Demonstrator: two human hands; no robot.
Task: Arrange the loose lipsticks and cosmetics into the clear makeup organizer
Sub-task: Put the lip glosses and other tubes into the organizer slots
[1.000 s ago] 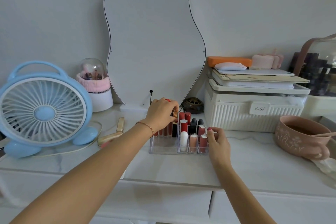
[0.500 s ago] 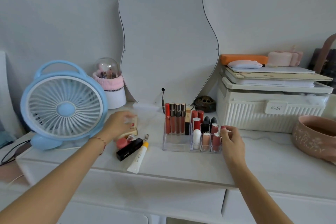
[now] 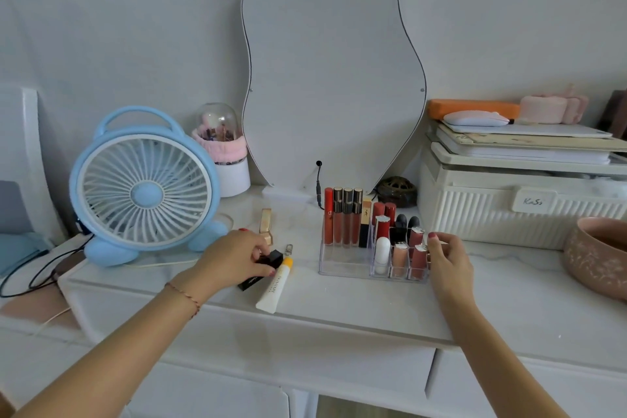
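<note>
The clear makeup organizer point(image 3: 342, 261) stands on the white table in front of the mirror. Several lip glosses and lipsticks stand upright in its slots. My right hand point(image 3: 448, 263) grips its right end, fingers curled round the rim. Left of it lie a black lipstick point(image 3: 271, 263), a white tube with a yellow cap point(image 3: 275, 285) and a gold lipstick point(image 3: 266, 226). My left hand point(image 3: 237, 258) pinches the black lipstick, which still lies on the table. A small metal clasp point(image 3: 289, 249) lies beside them.
A blue desk fan point(image 3: 144, 187) stands at the left with its cables trailing off the table. A curvy mirror point(image 3: 334, 78) leans at the back. A white storage box point(image 3: 522, 204) and a pink bowl point(image 3: 597, 254) sit at the right. A domed brush holder point(image 3: 224, 153) is behind the fan.
My left hand left the organizer's back row, went left to the loose cosmetics, and now pinches the black lipstick. My right hand stayed on the organizer. The camera view shifted left.
</note>
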